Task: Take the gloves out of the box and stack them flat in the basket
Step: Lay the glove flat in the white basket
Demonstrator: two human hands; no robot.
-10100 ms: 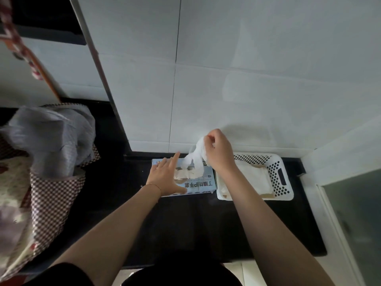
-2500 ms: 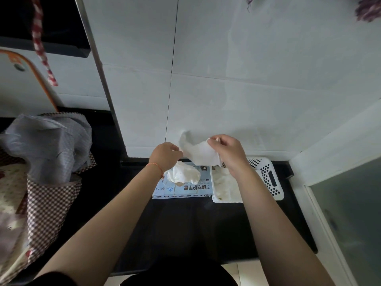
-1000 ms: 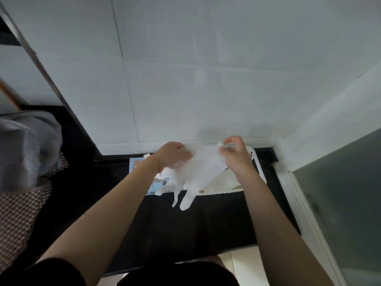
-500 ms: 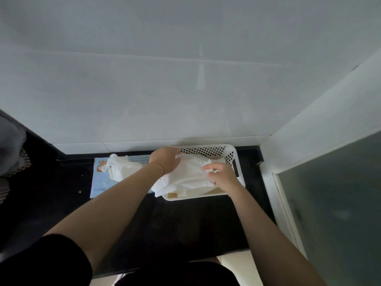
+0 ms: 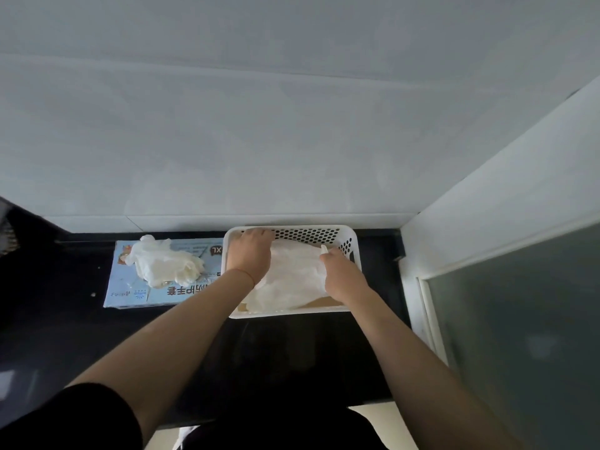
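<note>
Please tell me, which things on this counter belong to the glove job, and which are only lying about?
Belong to the job:
glove box
bunch of gloves poking out of the box
white basket
gloves in the basket
left hand and right hand, both on those gloves

Only lying about:
checked cloth at the far left edge
black counter

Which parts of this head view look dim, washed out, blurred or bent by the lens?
Head view: the black counter is dim and nearly featureless; the white gloves in the basket wash together, folds faint; the wall edge on the right slants from wide-angle distortion; the whole frame is slightly soft.
</note>
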